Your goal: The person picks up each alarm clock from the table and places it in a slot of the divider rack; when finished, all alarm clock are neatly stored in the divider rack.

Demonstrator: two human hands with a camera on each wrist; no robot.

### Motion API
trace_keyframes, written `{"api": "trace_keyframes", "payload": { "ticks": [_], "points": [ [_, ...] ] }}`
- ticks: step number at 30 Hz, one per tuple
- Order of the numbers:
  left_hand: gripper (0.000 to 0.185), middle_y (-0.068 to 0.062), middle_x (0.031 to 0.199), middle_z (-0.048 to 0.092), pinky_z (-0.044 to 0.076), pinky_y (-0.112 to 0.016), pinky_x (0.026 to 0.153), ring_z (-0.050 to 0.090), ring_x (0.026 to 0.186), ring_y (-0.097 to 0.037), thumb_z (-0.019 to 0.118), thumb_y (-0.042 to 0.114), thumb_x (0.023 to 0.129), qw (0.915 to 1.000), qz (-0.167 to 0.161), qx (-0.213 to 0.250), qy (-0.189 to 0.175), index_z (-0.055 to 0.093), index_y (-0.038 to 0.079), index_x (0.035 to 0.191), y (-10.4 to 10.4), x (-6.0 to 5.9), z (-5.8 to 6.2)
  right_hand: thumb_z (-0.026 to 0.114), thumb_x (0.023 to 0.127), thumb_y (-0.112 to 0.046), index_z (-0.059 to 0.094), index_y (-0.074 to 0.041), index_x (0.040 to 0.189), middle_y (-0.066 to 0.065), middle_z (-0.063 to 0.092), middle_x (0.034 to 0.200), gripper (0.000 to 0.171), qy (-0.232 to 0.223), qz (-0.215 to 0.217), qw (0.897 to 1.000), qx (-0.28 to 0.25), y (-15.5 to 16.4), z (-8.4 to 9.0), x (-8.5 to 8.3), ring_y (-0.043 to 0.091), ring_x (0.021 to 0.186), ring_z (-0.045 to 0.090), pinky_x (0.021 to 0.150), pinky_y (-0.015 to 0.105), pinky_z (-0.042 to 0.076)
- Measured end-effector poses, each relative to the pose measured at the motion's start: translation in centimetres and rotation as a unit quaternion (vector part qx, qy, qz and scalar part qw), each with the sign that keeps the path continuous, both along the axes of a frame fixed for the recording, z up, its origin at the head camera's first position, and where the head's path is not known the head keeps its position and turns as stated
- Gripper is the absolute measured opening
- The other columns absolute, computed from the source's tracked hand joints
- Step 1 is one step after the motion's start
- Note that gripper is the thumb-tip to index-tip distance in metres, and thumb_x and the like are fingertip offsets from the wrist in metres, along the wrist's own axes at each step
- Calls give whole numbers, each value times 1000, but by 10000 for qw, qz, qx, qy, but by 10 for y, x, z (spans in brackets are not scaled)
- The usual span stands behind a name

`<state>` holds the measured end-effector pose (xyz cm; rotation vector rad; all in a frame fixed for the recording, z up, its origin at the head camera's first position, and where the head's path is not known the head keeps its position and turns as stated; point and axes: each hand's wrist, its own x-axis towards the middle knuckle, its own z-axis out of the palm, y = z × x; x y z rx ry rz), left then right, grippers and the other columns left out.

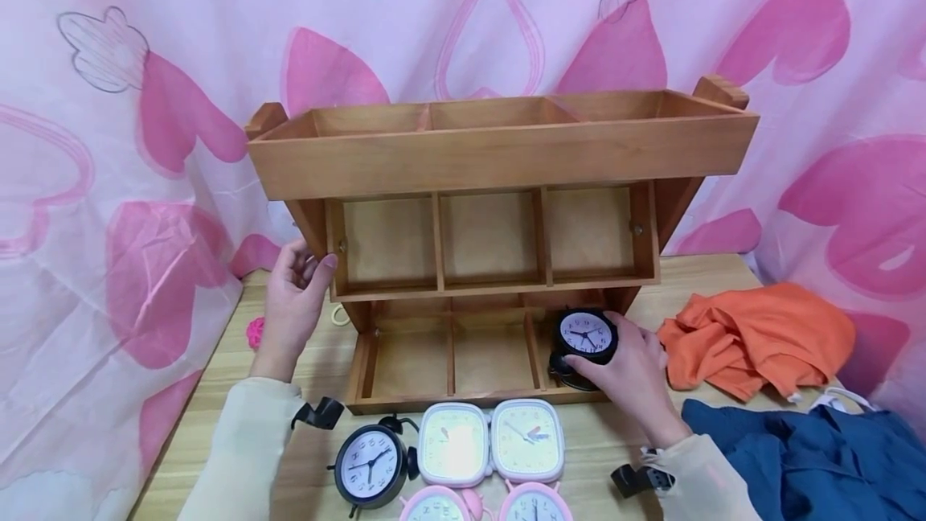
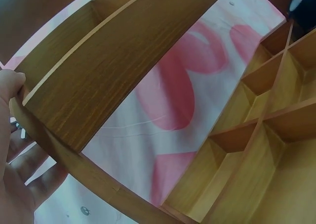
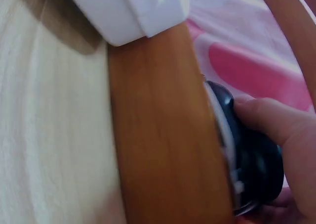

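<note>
One black clock (image 1: 586, 338) in right hand (image 1: 631, 372) grip, fingers curled round it, at lower-right compartment of wooden shelf (image 1: 499, 151). Left hand (image 1: 292, 304) relaxed, fingertips touching shelf's left side, farther from clock.

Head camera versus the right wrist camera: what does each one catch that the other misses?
Only the head view shows the left hand touching the wooden shelf's side, the clocks lined up on the table, and the orange cloth. Only the right wrist view shows the black clock's back edge close up, behind the shelf's front board. Both show the right hand gripping that black clock at the shelf.
</note>
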<state>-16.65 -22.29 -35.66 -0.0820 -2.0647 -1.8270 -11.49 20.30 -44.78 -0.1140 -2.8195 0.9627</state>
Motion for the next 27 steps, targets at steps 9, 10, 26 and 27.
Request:
{"api": "trace_keyframes", "payload": {
  "ticks": [9, 10, 26, 27],
  "points": [
    [29, 8, 114, 65, 49, -12, 92, 63, 109, -3, 61, 10, 97, 9999, -48, 58, 123, 54, 12, 124, 1, 0, 0, 84, 77, -35, 45, 3, 139, 29, 50, 136, 83, 414, 6, 9989, 214, -1, -11, 0, 51, 126, 30, 95, 64, 17],
    [29, 7, 114, 65, 49, -12, 92, 63, 109, -3, 61, 10, 97, 9999, -60, 71, 142, 54, 11, 124, 0, 0, -1, 84, 77, -32, 45, 3, 139, 28, 50, 137, 81, 495, 56, 9984, 257, 0, -12, 1, 51, 126, 32, 95, 64, 19],
    [36, 1, 125, 62, 48, -12, 95, 61, 115, -2, 61, 15, 98, 9998, 5, -215, 40, 51, 8, 132, 1, -1, -5, 85, 76, -26, 51, -11, 140, 12, 52, 143, 74, 1085, 1370, 9845, -133, -6, 7, 79, 30, 129, 44, 100, 58, 39],
    [37, 1, 125, 62, 48, -12, 95, 61, 115, -2, 61, 16, 98, 9997, 1, -224, 38, 51, 8, 132, 1, 0, -4, 86, 76, -28, 50, -12, 141, 9, 52, 143, 76, 968, 1449, 9847, -98, -8, 5, 86, 28, 129, 44, 99, 58, 40]
  ]
}}
